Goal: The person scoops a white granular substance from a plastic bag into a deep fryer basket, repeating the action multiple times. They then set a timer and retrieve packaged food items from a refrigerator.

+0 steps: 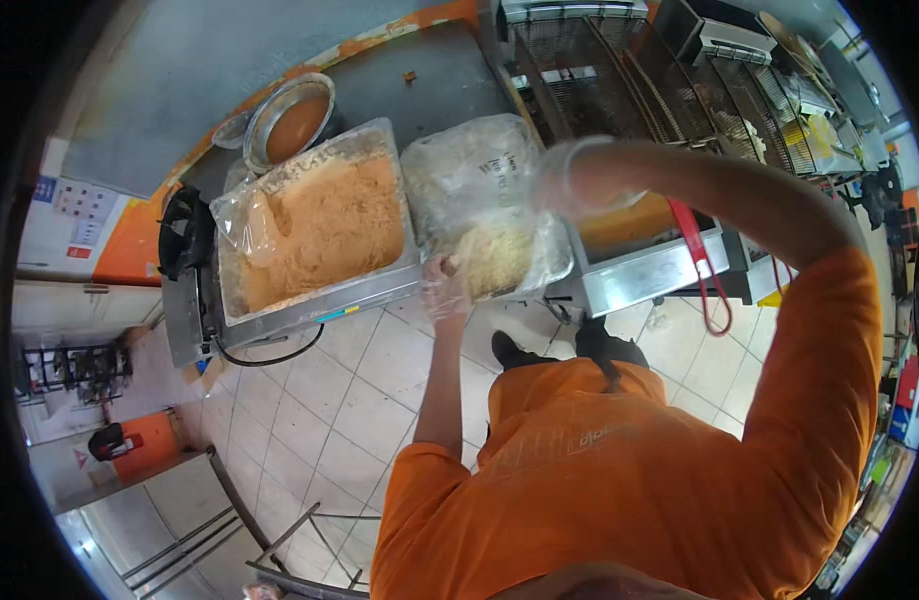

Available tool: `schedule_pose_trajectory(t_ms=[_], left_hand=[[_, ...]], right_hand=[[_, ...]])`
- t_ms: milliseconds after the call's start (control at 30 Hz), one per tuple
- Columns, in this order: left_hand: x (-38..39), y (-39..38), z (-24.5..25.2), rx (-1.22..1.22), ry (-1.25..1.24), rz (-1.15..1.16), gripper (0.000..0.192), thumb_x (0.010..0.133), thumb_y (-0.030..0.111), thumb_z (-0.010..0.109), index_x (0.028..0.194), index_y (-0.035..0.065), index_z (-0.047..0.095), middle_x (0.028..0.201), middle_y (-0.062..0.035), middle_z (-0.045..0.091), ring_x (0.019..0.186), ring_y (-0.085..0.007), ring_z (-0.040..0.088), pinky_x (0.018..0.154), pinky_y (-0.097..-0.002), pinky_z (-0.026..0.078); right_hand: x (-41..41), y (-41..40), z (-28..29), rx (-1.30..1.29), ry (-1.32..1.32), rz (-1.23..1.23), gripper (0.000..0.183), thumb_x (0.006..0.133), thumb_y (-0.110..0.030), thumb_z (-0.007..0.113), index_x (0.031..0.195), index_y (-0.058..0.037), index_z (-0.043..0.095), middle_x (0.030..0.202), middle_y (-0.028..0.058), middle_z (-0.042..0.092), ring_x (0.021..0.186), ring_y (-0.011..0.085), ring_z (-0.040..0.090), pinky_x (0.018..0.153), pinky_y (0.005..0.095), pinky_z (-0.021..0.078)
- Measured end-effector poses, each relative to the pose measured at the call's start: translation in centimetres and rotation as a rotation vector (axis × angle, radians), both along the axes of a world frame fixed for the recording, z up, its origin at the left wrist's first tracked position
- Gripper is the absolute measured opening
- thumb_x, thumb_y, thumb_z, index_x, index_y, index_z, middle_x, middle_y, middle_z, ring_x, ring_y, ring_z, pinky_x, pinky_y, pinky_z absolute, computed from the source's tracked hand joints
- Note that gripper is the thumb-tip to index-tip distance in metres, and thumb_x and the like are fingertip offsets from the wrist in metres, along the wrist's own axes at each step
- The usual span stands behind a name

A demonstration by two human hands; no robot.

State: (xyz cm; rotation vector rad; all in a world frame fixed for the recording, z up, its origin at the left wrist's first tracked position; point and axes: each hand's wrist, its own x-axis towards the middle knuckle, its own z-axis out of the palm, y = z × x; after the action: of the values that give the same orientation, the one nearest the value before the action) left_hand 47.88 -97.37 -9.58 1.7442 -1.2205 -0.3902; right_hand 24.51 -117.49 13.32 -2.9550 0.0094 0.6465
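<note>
A clear plastic bag point(467, 161) with handwriting on it lies spread across a plastic tub point(561, 259). Pale, crumbly food point(497, 259) shows at the near end, partly through the film. My left hand point(446, 289), in a clear disposable glove, pinches the near left edge of the plastic. Over the right side of the bag is my right hand point(572, 180), also gloved and blurred. Its fingers are too smeared to tell whether they hold the film. Left of the bag stands a large tub point(411, 251) of orange-tinted breading flour point(339, 225).
A metal bowl point(326, 84) of orange-brown liquid sits behind the flour tub, and a clear scoop point(258, 232) rests in the flour. To the right are a fryer point(647, 281), a red-handled tool point(688, 236) and wire fry baskets point(572, 97). A black cable point(279, 363) hangs from the counter's front.
</note>
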Motion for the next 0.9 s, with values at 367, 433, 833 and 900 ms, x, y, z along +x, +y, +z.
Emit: schedule_pose_trajectory(t_ms=[367,433,833,900], left_hand=[[0.8,1.6,-7.1,-0.191,-0.134,0.041,0.026,0.094,0.014,0.063,0.118,0.0090,0.056,0.110,-0.0180,0.060,0.102,-0.0384,0.061,0.087,-0.0465,0.050],[-0.3,0.7,-7.1,-0.182,-0.260,0.032,0.028,0.092,0.015,0.066,0.118,0.0093,0.057,0.104,-0.0189,0.063,0.092,-0.0415,0.064,0.075,-0.0486,0.054],[0.6,0.7,-9.0,-0.228,-0.283,0.012,0.030,0.085,0.004,0.070,0.113,0.0094,0.058,0.112,-0.0181,0.061,0.106,-0.0406,0.061,0.089,-0.0503,0.052],[0.6,1.3,-9.5,-0.183,-0.277,0.042,0.030,0.086,0.005,0.069,0.114,0.0106,0.060,0.115,-0.0178,0.061,0.106,-0.0394,0.061,0.089,-0.0493,0.052]], right_hand=[[8.5,2.8,-30.6,-0.045,-0.156,-0.822,0.037,0.088,-0.014,0.060,0.121,-0.0017,0.070,0.120,0.0202,0.070,0.111,0.0344,0.067,0.095,0.0431,0.0512],[6.1,2.2,-35.2,-0.416,-0.099,-0.690,0.039,0.088,-0.016,0.060,0.122,-0.0010,0.068,0.123,0.0214,0.068,0.109,0.0345,0.067,0.095,0.0425,0.0516],[11.6,-1.6,-31.4,-0.266,-0.352,-1.321,0.042,0.095,-0.043,0.057,0.113,-0.0079,0.073,0.118,0.0170,0.071,0.110,0.0326,0.068,0.094,0.0395,0.0528],[12.8,-0.3,-27.1,-0.010,-0.311,-1.372,0.040,0.097,-0.039,0.056,0.121,-0.0089,0.070,0.124,0.0160,0.068,0.117,0.0306,0.063,0.099,0.0393,0.0493]])
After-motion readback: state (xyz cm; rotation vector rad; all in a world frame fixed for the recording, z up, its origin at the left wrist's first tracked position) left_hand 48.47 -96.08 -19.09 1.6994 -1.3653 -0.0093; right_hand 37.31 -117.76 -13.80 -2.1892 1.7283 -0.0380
